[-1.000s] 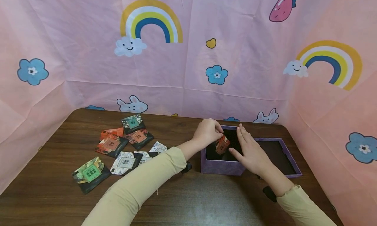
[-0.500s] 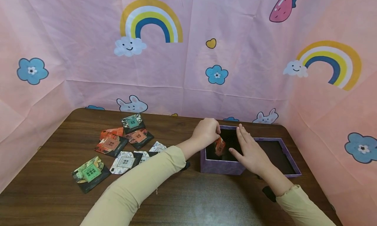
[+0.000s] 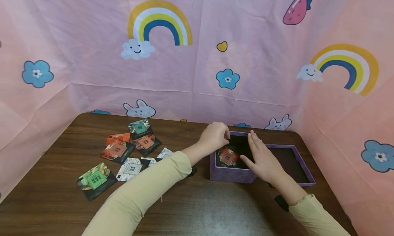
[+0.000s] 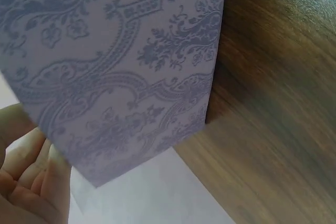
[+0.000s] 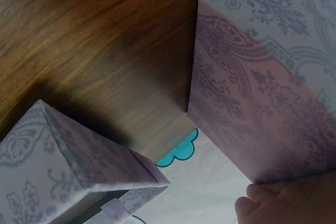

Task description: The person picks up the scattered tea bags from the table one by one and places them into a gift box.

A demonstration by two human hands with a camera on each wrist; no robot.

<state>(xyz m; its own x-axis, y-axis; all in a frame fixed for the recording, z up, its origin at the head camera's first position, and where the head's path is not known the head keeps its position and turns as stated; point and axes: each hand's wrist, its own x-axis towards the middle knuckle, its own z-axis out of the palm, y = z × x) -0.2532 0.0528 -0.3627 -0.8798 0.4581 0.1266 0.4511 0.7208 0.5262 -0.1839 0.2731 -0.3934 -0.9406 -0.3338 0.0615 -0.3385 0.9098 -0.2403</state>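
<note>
Purple, scroll-patterned walls form the open box (image 3: 233, 175). Inside it, towards the front left, lies one red sachet (image 3: 228, 157), label up. The person's left hand (image 3: 214, 136) is bent over the box's left rim, fingertips turned inward; whether they pinch an edge of the sachet cannot be told. The right hand (image 3: 264, 161) lies along the box's right side, fingers straight and together, thumb apart over the opening.

The step in hand seems to be settling that sachet. To do it well, the person would brace the box with the right palm so it cannot slide, guide the sachet down past the rim and press it level. A light touch should serve, since a thin packet would likely crease if forced against a wall.

Counted: one box, one lid (image 3: 289, 164) just to its right, one sachet visible inside. Left of the box, eight more show: three red sachets (image 3: 117, 149), three white sachets (image 3: 132, 168) partly hidden by the left sleeve (image 3: 147, 195), and two green sachets (image 3: 96, 180).
</note>
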